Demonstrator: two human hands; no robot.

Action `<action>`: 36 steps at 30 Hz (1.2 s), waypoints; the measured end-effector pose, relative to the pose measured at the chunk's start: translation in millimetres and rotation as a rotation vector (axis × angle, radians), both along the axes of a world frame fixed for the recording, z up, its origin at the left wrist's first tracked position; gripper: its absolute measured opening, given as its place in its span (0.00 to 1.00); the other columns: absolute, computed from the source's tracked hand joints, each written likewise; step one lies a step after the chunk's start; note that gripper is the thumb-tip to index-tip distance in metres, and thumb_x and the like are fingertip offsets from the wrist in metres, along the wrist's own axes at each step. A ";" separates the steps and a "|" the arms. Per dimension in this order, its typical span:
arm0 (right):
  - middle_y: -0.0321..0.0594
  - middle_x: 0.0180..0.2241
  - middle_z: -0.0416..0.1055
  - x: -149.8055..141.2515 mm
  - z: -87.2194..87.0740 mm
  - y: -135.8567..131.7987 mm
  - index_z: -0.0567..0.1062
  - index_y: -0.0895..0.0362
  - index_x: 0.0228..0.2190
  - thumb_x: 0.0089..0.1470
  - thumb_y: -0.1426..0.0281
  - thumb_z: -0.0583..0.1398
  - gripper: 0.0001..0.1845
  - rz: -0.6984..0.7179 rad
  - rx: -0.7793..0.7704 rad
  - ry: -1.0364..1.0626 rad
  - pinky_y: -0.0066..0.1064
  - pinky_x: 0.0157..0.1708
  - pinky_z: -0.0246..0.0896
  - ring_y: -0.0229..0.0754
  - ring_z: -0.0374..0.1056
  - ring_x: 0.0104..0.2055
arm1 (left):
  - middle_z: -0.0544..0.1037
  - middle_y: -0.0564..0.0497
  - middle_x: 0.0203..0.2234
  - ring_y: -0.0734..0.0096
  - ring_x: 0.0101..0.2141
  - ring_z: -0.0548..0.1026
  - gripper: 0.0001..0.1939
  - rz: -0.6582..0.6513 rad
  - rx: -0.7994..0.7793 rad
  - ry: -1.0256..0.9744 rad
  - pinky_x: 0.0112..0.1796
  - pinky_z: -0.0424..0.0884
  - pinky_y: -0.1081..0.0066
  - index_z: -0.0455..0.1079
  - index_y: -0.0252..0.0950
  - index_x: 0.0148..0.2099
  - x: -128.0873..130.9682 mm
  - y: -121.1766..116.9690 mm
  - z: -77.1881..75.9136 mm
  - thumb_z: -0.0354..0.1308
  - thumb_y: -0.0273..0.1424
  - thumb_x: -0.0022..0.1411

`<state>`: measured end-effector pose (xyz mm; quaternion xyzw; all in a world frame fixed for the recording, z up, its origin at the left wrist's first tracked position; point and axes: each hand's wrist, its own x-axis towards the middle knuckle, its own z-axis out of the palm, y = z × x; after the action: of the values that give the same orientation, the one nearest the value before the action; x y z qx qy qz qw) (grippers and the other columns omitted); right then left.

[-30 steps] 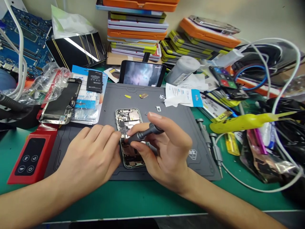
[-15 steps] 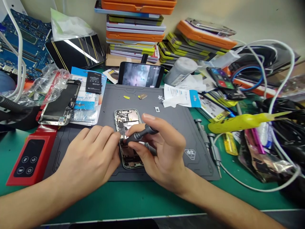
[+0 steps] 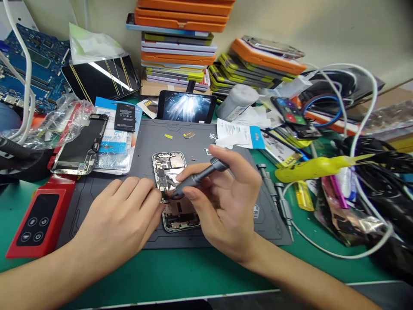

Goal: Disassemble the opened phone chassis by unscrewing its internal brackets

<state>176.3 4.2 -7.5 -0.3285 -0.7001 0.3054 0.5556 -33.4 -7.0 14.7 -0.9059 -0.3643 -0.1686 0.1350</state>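
An opened phone with bare circuit boards and brackets lies on the dark grey mat. My right hand grips a grey screwdriver between thumb and fingers, slanted down and left over the phone's middle. The driver's tip is too hard to make out. Curled closed, my left hand is at the phone's left edge. Its fingertips are hidden, so I cannot tell what they pinch. Part of the phone's lower right side is behind my right hand.
Left are a detached phone screen, a black battery and a red device with buttons. A phone playing video stands behind. Small parts dot the mat. More screwdrivers and a yellow bottle lie right.
The view has shifted slightly. The screwdriver shows more of its length, and my right hand's fingers have opened out a little around it. My left hand stays at the phone's edge.
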 end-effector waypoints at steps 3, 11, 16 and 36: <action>0.38 0.43 0.74 -0.3 3.2 -1.6 0.62 0.40 0.64 0.70 0.73 0.61 0.28 -0.021 -0.063 0.087 0.32 0.28 0.80 0.40 0.77 0.35 | 0.83 0.45 0.38 0.58 0.35 0.80 0.08 -0.053 0.052 0.013 0.32 0.68 0.59 0.78 0.33 0.43 -3.3 -3.2 1.0 0.58 0.24 0.75; 0.37 0.43 0.75 6.3 5.9 -0.2 0.57 0.38 0.65 0.75 0.64 0.57 0.23 0.031 -0.277 0.177 0.29 0.22 0.79 0.35 0.73 0.26 | 0.83 0.52 0.36 0.70 0.34 0.81 0.12 -0.102 -0.312 -0.327 0.36 0.74 0.70 0.76 0.37 0.49 -0.8 -1.1 3.1 0.54 0.36 0.81; 0.36 0.43 0.75 5.8 7.8 -2.2 0.56 0.39 0.64 0.74 0.62 0.59 0.24 0.068 -0.385 0.242 0.29 0.22 0.80 0.35 0.74 0.24 | 0.84 0.57 0.39 0.78 0.36 0.83 0.08 -0.107 -0.678 -0.556 0.36 0.76 0.79 0.77 0.43 0.54 -1.1 -1.6 2.8 0.60 0.38 0.77; 0.33 0.42 0.74 4.1 16.6 -4.9 0.59 0.40 0.61 0.72 0.62 0.63 0.24 0.144 -0.528 0.343 0.33 0.26 0.84 0.35 0.76 0.24 | 0.87 0.55 0.42 0.76 0.40 0.85 0.09 -0.219 -0.424 -0.468 0.47 0.75 0.77 0.75 0.38 0.51 -2.1 -2.9 5.5 0.54 0.30 0.81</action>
<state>180.4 -0.7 9.1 -0.3548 -0.5143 0.5660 0.5379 -35.5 -9.8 20.2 -0.8842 -0.3131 -0.3061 -0.1627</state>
